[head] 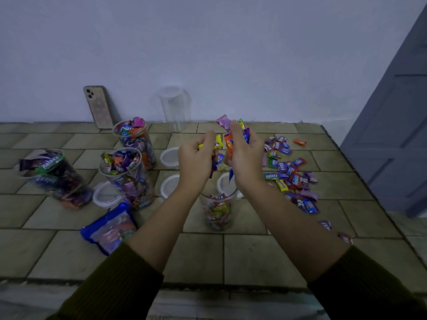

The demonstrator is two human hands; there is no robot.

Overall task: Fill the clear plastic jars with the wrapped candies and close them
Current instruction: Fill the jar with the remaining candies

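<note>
Both hands are raised together over an open jar (pixel 218 210) that stands near the middle of the bench (pixel 254 257), about a third full of wrapped sweets. The left hand (pixel 196 159) has its fingers curled round a yellow candy (pixel 217 142), with what looks like a few darker ones hanging below the palm. The right hand (pixel 245 155) grips a fistful of candies (pixel 229 144), orange, pink and purple, which stick out above and below its fingers. The two hands are almost touching.

A loose pile (pixel 288 172) of sweets lies on the bench to the right, near the right hand. To the left stand three full jars (pixel 126 174), all without lids. An empty jar (pixel 174 107) stands at the back against the wall (pixel 208 54). Four white lids (pixel 169 157) lie on the bench between the full jars and the open one, one of them partly hidden behind the right wrist. A blue bag (pixel 109 227) lies flat near the left forearm. A phone (pixel 98 107) leans on the wall behind the full jars.
</note>
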